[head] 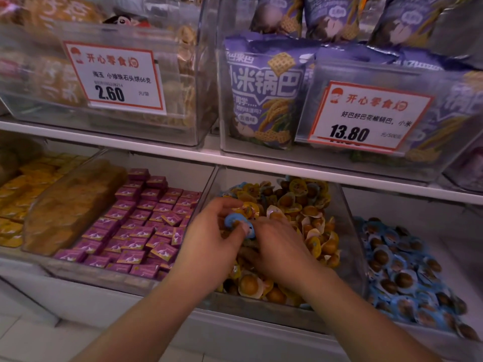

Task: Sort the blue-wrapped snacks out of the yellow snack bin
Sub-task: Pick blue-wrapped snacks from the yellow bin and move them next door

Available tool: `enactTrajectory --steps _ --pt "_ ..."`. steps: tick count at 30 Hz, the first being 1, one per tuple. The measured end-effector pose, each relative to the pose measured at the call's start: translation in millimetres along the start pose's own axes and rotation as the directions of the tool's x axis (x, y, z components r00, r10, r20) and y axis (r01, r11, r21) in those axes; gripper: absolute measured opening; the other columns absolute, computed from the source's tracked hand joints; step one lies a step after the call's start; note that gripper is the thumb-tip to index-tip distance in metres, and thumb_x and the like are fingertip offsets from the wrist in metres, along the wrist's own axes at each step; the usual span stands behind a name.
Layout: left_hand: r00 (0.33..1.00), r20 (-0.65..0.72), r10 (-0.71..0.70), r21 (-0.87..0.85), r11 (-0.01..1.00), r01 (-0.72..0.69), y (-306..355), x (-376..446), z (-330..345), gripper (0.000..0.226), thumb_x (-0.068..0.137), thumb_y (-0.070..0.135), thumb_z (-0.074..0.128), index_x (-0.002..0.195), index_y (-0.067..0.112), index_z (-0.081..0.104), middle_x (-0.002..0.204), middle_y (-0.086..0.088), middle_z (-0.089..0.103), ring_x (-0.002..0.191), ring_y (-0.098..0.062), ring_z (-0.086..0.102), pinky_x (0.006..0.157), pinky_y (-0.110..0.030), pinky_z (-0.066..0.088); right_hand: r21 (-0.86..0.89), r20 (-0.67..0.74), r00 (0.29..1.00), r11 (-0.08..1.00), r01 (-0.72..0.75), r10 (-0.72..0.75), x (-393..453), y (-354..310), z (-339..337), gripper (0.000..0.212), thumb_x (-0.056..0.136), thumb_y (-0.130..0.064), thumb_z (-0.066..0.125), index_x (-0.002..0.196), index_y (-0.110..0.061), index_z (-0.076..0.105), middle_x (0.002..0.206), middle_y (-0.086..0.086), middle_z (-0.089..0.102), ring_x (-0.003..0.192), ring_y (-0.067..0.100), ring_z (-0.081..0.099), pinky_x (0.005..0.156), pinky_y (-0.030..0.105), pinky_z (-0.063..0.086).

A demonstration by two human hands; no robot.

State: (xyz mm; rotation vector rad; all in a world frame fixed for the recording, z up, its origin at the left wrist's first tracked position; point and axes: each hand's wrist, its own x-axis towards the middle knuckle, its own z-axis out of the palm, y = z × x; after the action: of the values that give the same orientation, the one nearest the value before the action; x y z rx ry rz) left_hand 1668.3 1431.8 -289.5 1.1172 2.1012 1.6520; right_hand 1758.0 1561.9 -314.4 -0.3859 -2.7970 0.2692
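Blue-wrapped snack (236, 222) being pinched at the left edge of the clear bin (350, 231) of yellow snacks (300, 212), raised just above the heap. Left hand (209, 244) curling round it, thumb and forefinger closing on its rim. Right hand (277, 246) lying just beside, fingers bent down into the yellow pile and touching the blue wrapper's right edge; whether gripping anything, cannot tell. Snack sitting tilted, its round flat face turning up and toward the camera, long axis running roughly left to right between the two hands. Bin walls standing close on the left of the hands; more room lying open toward the back and right of the heap. Neighbouring bin of blue snacks (402, 270) sitting just beyond the right wall, filling its front half. Pink boxes (141, 226) filling the bin on the left. White shelf edge (261, 163) running overhead.
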Motion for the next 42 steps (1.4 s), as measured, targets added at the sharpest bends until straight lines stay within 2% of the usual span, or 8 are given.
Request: enactTrajectory --steps 4,8,13,16,20,27,31,42 --pt "0.999 -0.028 -0.018 -0.092 0.996 0.015 0.5 3.2 -3.7 0.020 0.088 0.012 0.071 0.094 0.031 0.069 0.084 0.016 0.072 0.073 -0.005 0.069 0.062 -0.019 0.053 0.235 -0.081 0.981 0.960 -0.153 0.176 -2.5 5.7 -9.7 0.021 0.083 -0.036 0.069 0.103 -0.032 0.070 0.086 -0.014 0.061 0.086 0.013 0.060 0.066 0.033 0.047" --pt "0.984 -0.050 -0.170 -0.219 0.963 0.155 2.6 3.2 1.6 0.015 0.093 0.009 0.063 0.094 0.022 0.069 0.084 -0.008 0.072 0.059 -0.019 0.064 0.052 -0.031 0.051 0.709 -0.140 0.874 0.664 -0.239 0.465 -3.3 15.7 -38.0 0.013 0.081 -0.020 0.080 0.093 -0.025 0.076 0.083 -0.008 0.075 0.076 0.002 0.069 0.071 0.019 0.055" --pt "0.805 0.332 -0.492 -0.691 0.453 0.563 17.3 5.1 16.1 0.029 0.099 0.028 0.053 0.113 0.007 0.067 0.095 -0.015 0.069 0.067 -0.022 0.066 0.052 -0.030 0.049 0.937 -0.075 0.904 0.339 -0.080 0.421 -10.4 2.6 -56.3 0.017 0.082 -0.006 0.076 0.098 -0.010 0.076 0.095 0.004 0.078 0.091 0.015 0.074 0.078 0.021 0.056" --pt "0.788 0.478 -0.388 -0.670 0.420 0.613 21.6 4.8 15.8 0.041 0.092 0.044 0.059 0.114 0.011 0.070 0.095 -0.009 0.071 0.074 -0.017 0.067 0.057 -0.032 0.054 0.868 -0.092 0.936 0.488 -0.092 0.339 -15.6 -11.8 -49.3 0.022 0.081 -0.007 0.078 0.093 -0.025 0.074 0.091 -0.001 0.077 0.084 0.008 0.072 0.074 0.019 0.054" --pt "0.865 0.265 -0.425 -0.705 0.527 0.475 24.3 6.4 10.4 0.018 0.090 0.016 0.066 0.105 0.008 0.069 0.075 -0.006 0.063 0.056 -0.011 0.061 0.045 -0.024 0.047 0.558 -0.219 0.956 0.829 -0.041 0.195 -19.1 -12.7 -44.6 0.016 0.082 -0.029 0.079 0.096 -0.034 0.075 0.104 -0.015 0.069 0.105 0.001 0.061 0.091 0.020 0.047" --pt "0.982 -0.087 -0.168 -0.524 0.846 0.099 17.5 10.5 -45.5 0.014 0.095 0.017 0.062 0.088 0.006 0.064 0.061 -0.004 0.059 0.043 -0.012 0.049 0.035 -0.021 0.030 0.633 -0.074 0.986 0.771 -0.071 0.152 -18.2 -16.2 -43.9 0.007 0.090 -0.033 0.067 0.093 -0.035 0.073 0.086 -0.030 0.069 0.085 -0.010 0.063 0.071 0.005 0.044" --pt "0.971 -0.125 -0.204 -0.487 0.865 0.119 6.4 6.7 -60.3 0.014 0.095 0.018 0.063 0.084 0.010 0.061 0.055 0.001 0.056 0.042 -0.014 0.046 0.036 -0.020 0.031 0.307 0.255 0.944 0.944 0.124 -0.208 -16.8 -41.5 -9.6 0.037 0.093 -0.045 0.060 0.125 -0.028 0.067 0.115 -0.007 0.065 0.108 0.007 0.054 0.095 0.027 0.044" --pt "0.980 -0.101 -0.174 -0.478 0.872 0.105 -8.7 6.1 -69.9 0.012 0.092 0.018 0.066 0.081 0.014 0.066 0.054 -0.005 0.057 0.040 -0.022 0.040 0.037 -0.024 0.033 -0.051 0.197 0.977 0.994 0.092 -0.080 3.3 -34.2 7.8 0.036 0.077 -0.053 0.063 0.110 -0.039 0.059 0.115 -0.007 0.049 0.112 0.018 0.040 0.089 0.038 0.036"
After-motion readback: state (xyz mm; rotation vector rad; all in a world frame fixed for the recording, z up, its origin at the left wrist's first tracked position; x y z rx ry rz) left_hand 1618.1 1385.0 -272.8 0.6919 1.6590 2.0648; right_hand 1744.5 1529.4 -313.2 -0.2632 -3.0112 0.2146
